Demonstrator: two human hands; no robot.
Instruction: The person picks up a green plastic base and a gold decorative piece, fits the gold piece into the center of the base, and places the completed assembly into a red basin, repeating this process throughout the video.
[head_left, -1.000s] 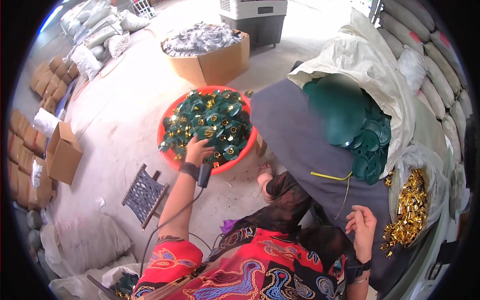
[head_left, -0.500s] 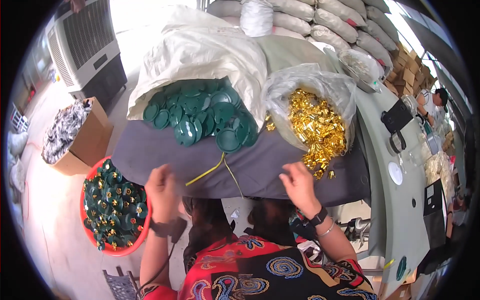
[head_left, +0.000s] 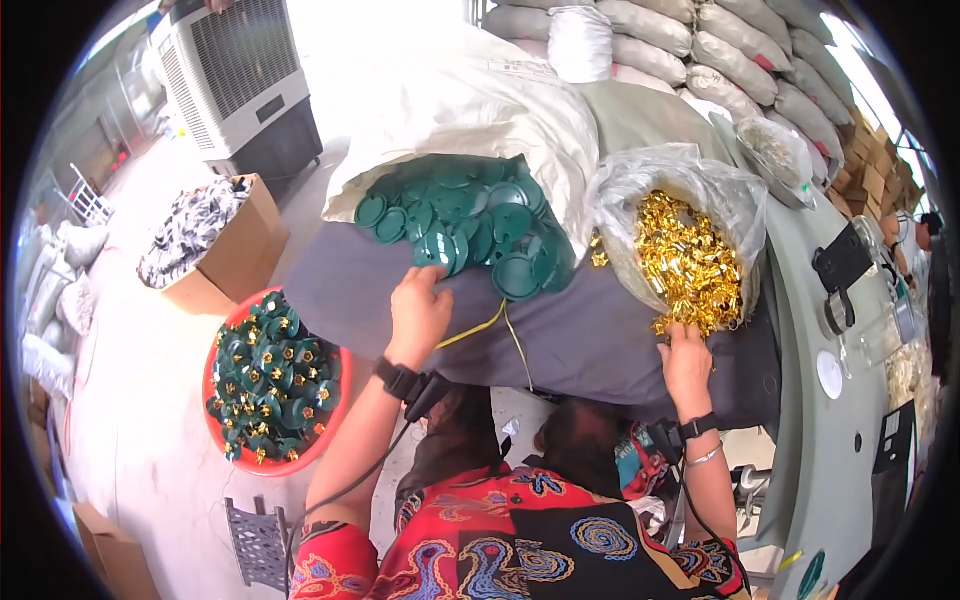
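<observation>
My left hand (head_left: pixel 419 312) reaches to the near edge of a heap of green plastic discs (head_left: pixel 511 222) spilling from a large white woven sack (head_left: pixel 470 125). Its fingertips touch one disc, and the thumb stands apart from the fingers. My right hand (head_left: pixel 687 360) rests its outstretched fingers on the near end of a pile of small shiny gold pieces (head_left: pixel 690 255), with the thumb apart. These pieces pour out of a clear plastic bag (head_left: pixel 612 200). Both hands are over the dark grey cloth (head_left: pixel 590 345) covering the table.
At left on the floor, a red basin (head_left: pixel 347 385) holds green discs with gold flower-shaped centres. Behind it stand a cardboard box (head_left: pixel 235 250) of grey-white strips and an air cooler (head_left: pixel 235 85). A yellow strip (head_left: pixel 472 330) lies on the cloth. Stacked sacks (head_left: pixel 740 50) fill the back.
My left hand has moved forward to the green discs. My right hand has gone to the right, onto the gold pieces. The whole view has shifted, moving the scene rightward in the picture.
</observation>
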